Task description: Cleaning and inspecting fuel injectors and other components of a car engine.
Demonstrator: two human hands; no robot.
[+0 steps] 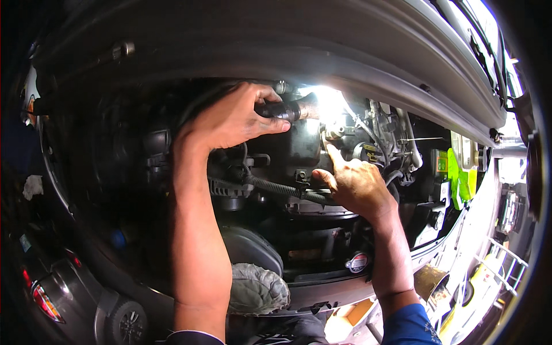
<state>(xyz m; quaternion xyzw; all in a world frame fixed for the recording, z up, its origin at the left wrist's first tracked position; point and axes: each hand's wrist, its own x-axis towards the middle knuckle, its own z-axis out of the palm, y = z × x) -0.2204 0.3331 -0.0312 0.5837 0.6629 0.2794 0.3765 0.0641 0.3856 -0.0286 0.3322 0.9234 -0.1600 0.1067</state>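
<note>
Engine bay (pixel 339 288): engine (pixel 303 141) | left hand (pixel 238 118) — lit flashlight (pixel 280 111) | right hand (pixel 361 187) — index extended

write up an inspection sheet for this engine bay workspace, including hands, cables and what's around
Surface: crowded engine bay under a raised hood
Job's things: black flashlight, lit; metal fitting in its glare
Clutter: grey fabric item near the front edge
Hands: left hand grips the flashlight; right hand points near the fitting, contact unclear
Cables: ribbed black conduit crosses the bay
Surroundings: dark vehicle at lower left
</note>
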